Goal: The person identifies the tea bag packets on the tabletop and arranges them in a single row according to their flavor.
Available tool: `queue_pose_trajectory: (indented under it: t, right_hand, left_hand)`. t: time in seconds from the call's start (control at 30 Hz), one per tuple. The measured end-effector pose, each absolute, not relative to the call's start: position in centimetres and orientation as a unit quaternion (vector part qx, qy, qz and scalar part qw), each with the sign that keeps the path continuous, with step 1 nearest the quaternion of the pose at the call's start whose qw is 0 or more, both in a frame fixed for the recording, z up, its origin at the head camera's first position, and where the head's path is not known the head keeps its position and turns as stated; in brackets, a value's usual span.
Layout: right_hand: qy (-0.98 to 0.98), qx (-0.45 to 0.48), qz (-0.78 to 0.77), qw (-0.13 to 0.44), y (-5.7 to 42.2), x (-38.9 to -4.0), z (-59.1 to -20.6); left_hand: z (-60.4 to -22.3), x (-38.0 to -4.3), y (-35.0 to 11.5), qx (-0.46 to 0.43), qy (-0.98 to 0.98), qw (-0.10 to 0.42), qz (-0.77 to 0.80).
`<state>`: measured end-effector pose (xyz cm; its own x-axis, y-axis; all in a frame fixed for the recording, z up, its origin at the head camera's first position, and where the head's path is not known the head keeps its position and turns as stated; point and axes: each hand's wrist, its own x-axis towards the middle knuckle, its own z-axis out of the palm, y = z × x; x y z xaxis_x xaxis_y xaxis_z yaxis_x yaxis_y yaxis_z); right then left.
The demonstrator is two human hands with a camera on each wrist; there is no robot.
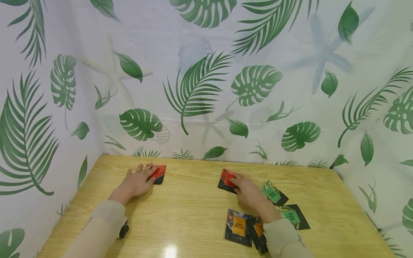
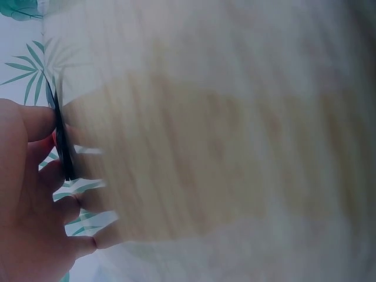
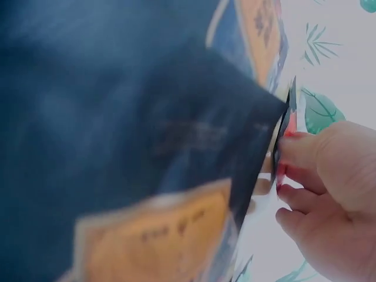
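Note:
At the far left of the table, my left hand (image 1: 138, 182) lies with spread fingers over a red-and-black packet (image 1: 162, 172). The left wrist view shows this packet (image 2: 63, 135) nearly edge-on by the thumb, with the fingertips reaching the tabletop. My right hand (image 1: 250, 193) pinches the near right side of another red-and-black packet (image 1: 222, 182) right of the table's middle. Its bunched fingers and the thumb meet at the red part in the right wrist view, where the packet (image 3: 284, 135) shows edge-on. Part of each packet is hidden under the fingers.
Two green-and-black packets (image 1: 292, 216) lie beside the right forearm. Nearer are black packets with orange labels (image 1: 239, 226), overlapping and partly under the right sleeve. Some dark object (image 1: 123, 229) shows beside the left sleeve. A leaf-patterned cloth (image 1: 206, 143) stands behind the wooden table (image 1: 180, 211).

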<state>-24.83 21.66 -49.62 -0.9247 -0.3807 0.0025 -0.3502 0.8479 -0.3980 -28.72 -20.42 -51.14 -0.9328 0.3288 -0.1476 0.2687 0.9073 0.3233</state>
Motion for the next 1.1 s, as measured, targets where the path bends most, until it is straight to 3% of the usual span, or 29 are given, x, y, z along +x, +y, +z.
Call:
queue_pose_trajectory:
  t: [0.4, 1.1]
  right_hand:
    - [0.956, -0.157, -0.242, 0.044, 19.9, -25.5, -50.5]
    - [0.952, -0.209, -0.217, 0.055, 14.7, -27.0, -50.5]
  left_hand:
    - [-51.1, -28.5, -20.5, 0.154, 0.972, 0.101, 0.147]
    - [-51.1, -28.3, -20.3, 0.148, 0.971, 0.104, 0.154]
